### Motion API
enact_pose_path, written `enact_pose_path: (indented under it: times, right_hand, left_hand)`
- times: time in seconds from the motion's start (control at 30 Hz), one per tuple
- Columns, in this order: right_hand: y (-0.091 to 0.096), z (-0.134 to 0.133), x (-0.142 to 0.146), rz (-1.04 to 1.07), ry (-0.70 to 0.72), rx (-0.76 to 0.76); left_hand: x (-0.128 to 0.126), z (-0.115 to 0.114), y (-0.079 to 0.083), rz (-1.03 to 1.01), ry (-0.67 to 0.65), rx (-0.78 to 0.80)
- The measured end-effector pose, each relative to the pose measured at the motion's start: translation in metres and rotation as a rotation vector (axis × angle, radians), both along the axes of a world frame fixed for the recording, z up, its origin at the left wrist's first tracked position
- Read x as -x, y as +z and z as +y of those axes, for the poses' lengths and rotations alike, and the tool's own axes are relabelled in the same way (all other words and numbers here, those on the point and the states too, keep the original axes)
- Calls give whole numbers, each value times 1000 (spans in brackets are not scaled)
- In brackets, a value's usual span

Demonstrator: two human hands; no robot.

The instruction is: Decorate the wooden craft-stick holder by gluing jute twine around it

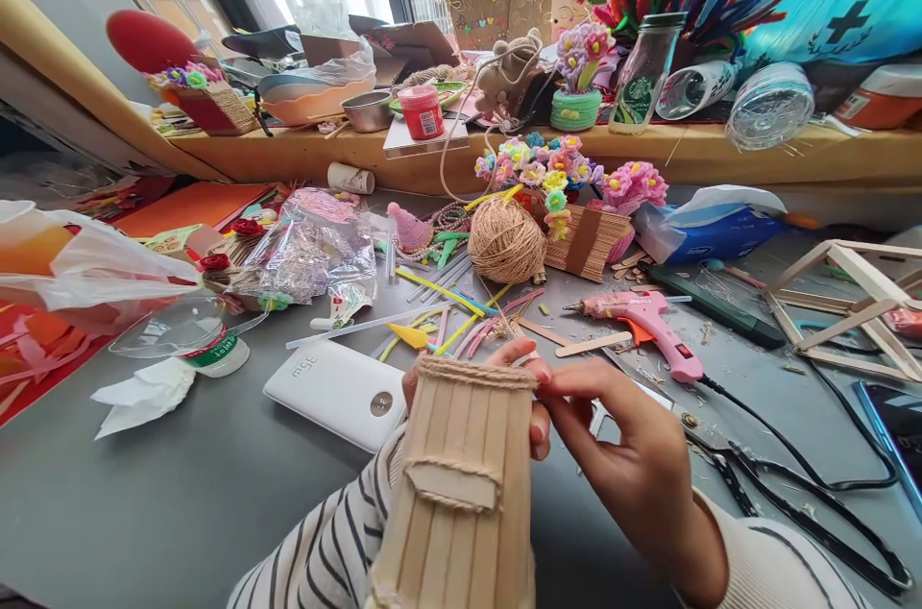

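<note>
A craft-stick box (461, 436) stands tilted in front of me, with twine wound along its top edge and framing a small pale plaque on its face. Mostly hidden behind the box, my left hand (539, 426) is wrapped round it, its fingertips showing at the right side. My right hand (626, 446) pinches at the box's upper right corner, where the twine (479, 373) reaches the edge. A thin strand runs up from there toward the twine ball (507, 240) on the table.
A pink glue gun (648, 316) lies right of centre, its cord trailing toward scissors (764, 475). A white power bank (335, 395) sits at the left. Beyond are pipe cleaners (439, 302), a stick frame (842, 292), a plastic bottle (216, 345) and a crowded windowsill (324, 148).
</note>
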State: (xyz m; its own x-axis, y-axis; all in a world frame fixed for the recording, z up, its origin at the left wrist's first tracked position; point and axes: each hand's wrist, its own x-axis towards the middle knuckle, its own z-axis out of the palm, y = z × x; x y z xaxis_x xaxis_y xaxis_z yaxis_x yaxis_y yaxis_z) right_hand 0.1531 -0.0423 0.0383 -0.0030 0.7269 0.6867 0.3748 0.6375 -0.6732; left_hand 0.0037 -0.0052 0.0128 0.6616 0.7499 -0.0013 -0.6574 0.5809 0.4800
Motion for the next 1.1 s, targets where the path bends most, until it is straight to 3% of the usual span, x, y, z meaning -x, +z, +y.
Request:
enact_pose_path:
  times: [0.13, 0.37, 0.57, 0.67, 0.87, 1.1]
  right_hand:
    - [-1, 5, -4, -2, -54, 20]
    - [-2, 15, -9, -4, 109, 168]
    - [2, 21, -20, 171, 197, 476]
    - [5, 18, -23, 269, 240, 533]
    - [5, 15, -22, 214, 251, 574]
    - [-3, 25, -28, 247, 333, 581]
  left_hand:
    - [2, -2, 7, -82, -58, -57]
    - [7, -4, 21, 207, 187, -233]
    - [1, 4, 9, 406, 452, -541]
    - [-2, 4, 6, 478, 587, -702]
    - [-5, 11, 14, 596, 559, -913]
    - [-6, 19, -6, 714, 628, -1031]
